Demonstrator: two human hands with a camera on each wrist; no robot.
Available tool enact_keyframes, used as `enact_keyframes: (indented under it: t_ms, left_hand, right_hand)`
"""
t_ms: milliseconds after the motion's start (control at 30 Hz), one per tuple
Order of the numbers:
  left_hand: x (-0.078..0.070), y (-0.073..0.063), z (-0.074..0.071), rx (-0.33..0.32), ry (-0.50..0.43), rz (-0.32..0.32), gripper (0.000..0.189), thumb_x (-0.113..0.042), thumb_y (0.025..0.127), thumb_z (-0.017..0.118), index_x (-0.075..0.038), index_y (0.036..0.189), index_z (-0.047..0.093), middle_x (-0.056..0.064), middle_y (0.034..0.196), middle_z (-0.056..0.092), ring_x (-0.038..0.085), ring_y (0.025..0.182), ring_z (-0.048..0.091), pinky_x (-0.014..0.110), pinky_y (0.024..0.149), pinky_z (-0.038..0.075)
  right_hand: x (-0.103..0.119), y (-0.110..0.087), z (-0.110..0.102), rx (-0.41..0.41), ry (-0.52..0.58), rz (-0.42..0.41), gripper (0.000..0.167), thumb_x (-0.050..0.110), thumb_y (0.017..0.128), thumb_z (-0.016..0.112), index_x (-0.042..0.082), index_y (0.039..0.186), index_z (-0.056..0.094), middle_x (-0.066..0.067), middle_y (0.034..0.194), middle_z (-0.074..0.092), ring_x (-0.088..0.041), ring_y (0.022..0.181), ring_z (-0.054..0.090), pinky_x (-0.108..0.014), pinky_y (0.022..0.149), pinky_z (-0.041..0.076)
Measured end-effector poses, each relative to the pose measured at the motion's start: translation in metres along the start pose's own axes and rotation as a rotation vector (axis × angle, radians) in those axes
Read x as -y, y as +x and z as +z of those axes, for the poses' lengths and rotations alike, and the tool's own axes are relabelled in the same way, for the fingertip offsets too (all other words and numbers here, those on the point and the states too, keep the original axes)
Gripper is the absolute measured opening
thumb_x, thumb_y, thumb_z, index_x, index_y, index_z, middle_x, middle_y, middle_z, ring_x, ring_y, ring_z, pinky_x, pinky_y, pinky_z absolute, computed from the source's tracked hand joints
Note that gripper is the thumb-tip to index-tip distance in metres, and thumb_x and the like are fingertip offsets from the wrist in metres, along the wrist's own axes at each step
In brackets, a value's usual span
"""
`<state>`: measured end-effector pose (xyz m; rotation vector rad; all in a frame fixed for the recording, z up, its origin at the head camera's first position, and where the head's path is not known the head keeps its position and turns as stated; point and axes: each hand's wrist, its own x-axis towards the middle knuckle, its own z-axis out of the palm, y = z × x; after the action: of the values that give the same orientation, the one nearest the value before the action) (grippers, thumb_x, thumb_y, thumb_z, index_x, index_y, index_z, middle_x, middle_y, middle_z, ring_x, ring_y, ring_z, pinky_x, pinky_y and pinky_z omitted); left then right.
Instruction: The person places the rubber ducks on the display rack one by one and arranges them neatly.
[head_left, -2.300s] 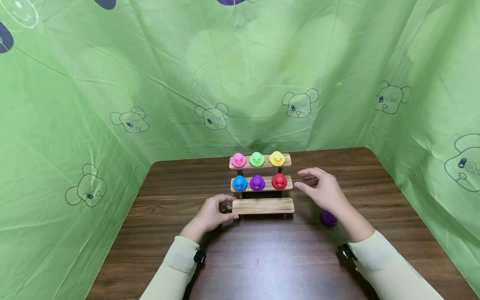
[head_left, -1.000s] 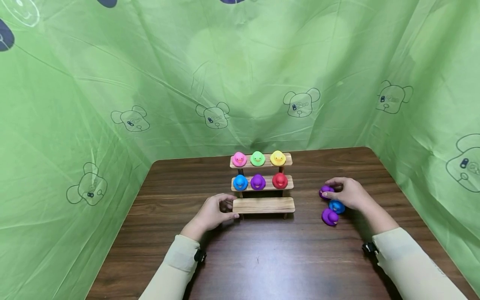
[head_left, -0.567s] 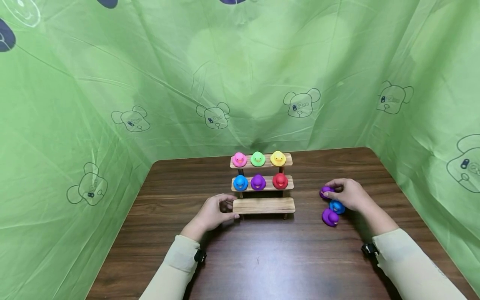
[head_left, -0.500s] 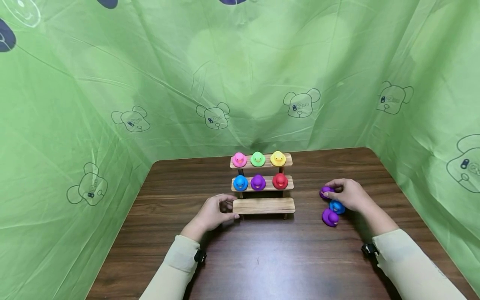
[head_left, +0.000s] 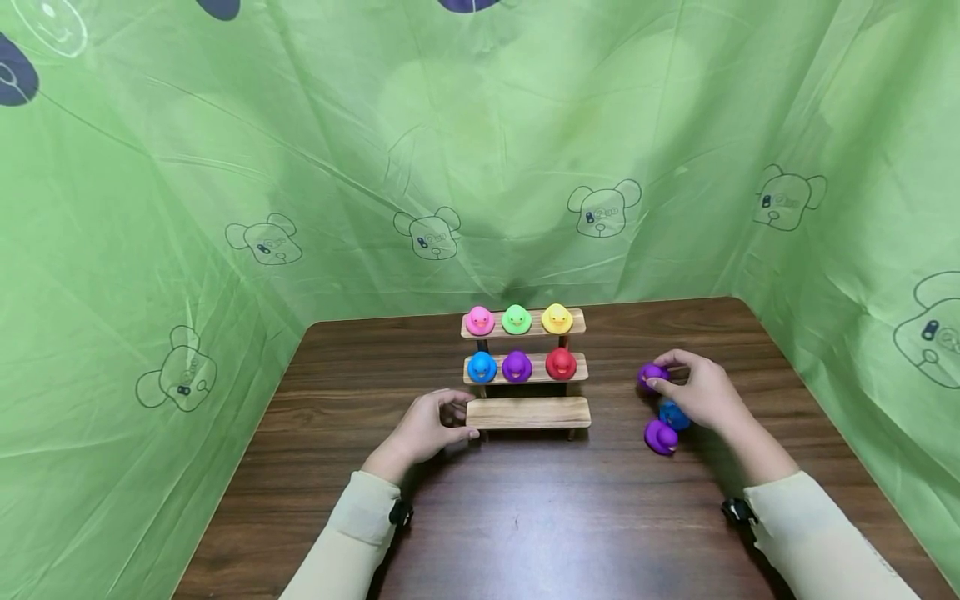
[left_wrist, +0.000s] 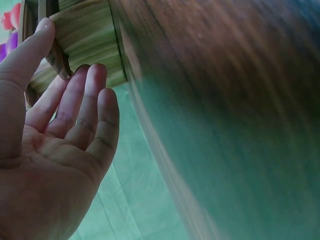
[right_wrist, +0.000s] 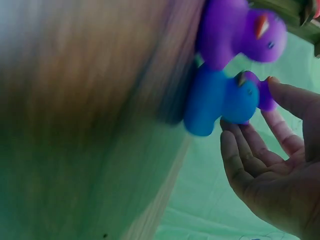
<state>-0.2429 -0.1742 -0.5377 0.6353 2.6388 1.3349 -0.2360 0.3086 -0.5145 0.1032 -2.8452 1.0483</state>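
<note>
A three-tier wooden display stand [head_left: 528,412] stands mid-table. My left hand [head_left: 420,429] grips the left end of its lowest tier, thumb in front and fingers behind; the left wrist view shows the thumb [left_wrist: 37,42] against the wood. To the right of the stand, my right hand [head_left: 705,392] pinches a purple rubber duck [head_left: 649,377] between thumb and fingers. Just nearer to me are a blue rubber duck [head_left: 673,416] and a second purple duck [head_left: 661,437]. In the right wrist view the blue duck [right_wrist: 220,100] partly hides the pinched one.
Pink [head_left: 480,321], green [head_left: 516,319] and yellow [head_left: 557,319] ducks line the top tier. Blue [head_left: 482,367], purple [head_left: 517,367] and red [head_left: 561,364] ducks sit on the middle one. A green curtain [head_left: 510,150] surrounds the wooden table [head_left: 337,367].
My right hand has gone from beside the red duck rightward to the loose ducks and taken hold of the far purple one, which has since shifted slightly. My left hand stays put.
</note>
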Motion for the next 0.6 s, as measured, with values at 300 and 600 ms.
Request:
enact_keyframes:
  t_ms: [300,600]
  left_hand:
    - [0.000,0.000,0.001,0.000,0.005,-0.002,0.050,-0.022,0.079,0.095,-0.012,0.123,0.073,-0.003,0.102,0.074,0.013,0.091,0.072,0.034,0.082,0.062]
    - [0.001,0.001,0.000,0.001,-0.001,0.001,0.050,-0.021,0.079,0.095,-0.012,0.124,0.073,-0.002,0.102,0.074,0.013,0.091,0.072,0.034,0.082,0.062]
  right_hand:
    - [0.041,-0.024,0.008,-0.069,0.122,-0.106,0.027,0.025,0.092,0.084,0.013,0.115,0.075,-0.009,0.112,0.071,-0.035,0.099,0.074,-0.052,0.087,0.061]
    - [0.077,-0.042,0.032,-0.039,0.187,-0.222,0.029,0.013,0.087,0.088,0.017,0.114,0.079,0.002,0.109,0.072,-0.021,0.096,0.072,-0.042,0.083,0.063]
